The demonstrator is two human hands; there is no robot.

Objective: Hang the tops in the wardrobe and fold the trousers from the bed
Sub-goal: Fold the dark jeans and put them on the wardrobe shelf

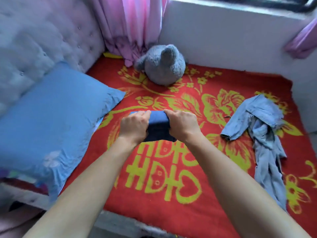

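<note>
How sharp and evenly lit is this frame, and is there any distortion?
Head view: soft, even daylight, no glare or hard shadows; left hand, right hand and the blue bundle they hold look sharp; the headboard smears; wide-angle bend bows the wall.

Single head-worn wide-angle view, facing forward and down across the bed (171,212), close, edges perhaps blurred.

Both hands (135,125) around folded navy garment (158,125)

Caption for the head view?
The left hand and right hand hold a folded dark blue garment over the red blanket; pale blue clothes nearby.
</note>
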